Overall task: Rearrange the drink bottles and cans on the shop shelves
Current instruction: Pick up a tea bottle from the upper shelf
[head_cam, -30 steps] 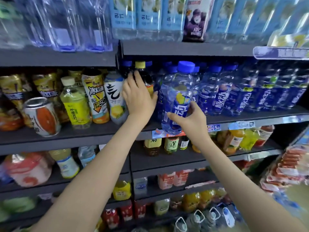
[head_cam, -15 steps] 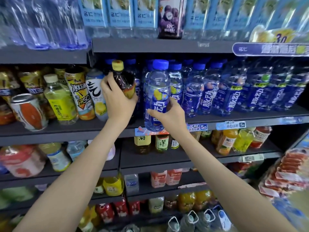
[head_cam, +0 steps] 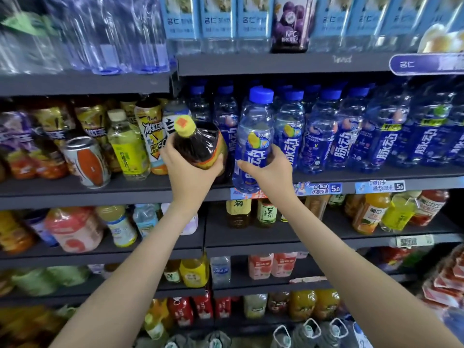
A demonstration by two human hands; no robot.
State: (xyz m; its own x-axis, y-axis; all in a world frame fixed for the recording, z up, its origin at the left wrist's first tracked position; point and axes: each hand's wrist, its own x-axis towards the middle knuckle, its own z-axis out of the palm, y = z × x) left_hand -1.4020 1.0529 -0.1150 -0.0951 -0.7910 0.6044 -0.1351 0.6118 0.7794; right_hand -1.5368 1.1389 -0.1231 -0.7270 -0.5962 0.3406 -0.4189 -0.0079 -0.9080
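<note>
Ctr frame: a dark tea bottle [head_cam: 198, 144] w/ a yellow screw cap is gripped by the left hand [head_cam: 190, 172], fingers and thumb wrapped round its lower body. The bottle is tilted, cap toward upper left; its clear plastic is glossy and creased over brown liquid, w/ an orange-yellow label band at the palm.

Just right of it, a blue-capped bottle [head_cam: 253, 131] is held upright by the right hand [head_cam: 267, 170], thumb laid across the blue label, fingers curled behind. Ribbed transparent plastic, pale liquid and a yellow fruit graphic are shown. Its base is seen in front of the lip of the shelf [head_cam: 426, 182]; whether it rests there cannot be told. The two btls are held side by side, very close.

Right of ctr, a row of matching blue bottles [head_cam: 376, 136] is lined up on the same matt dark-grey shelf, w/ paper price tags [head_cam: 319, 189] fixed along the lip. Left of ctr, a silver-and-orange can [head_cam: 86, 162] is seen leaning, beside a yellow-label bottle [head_cam: 128, 149] w/ a cream cap. At top, a purple grape-juice bottle [head_cam: 290, 23] is set among pale-blue-labelled btls on the upper shelf [head_cam: 276, 64]. Lower shelves are stocked w/ mixed juice and tea btls; handled water jugs [head_cam: 308, 332] are seen at the bottom edge.
</note>
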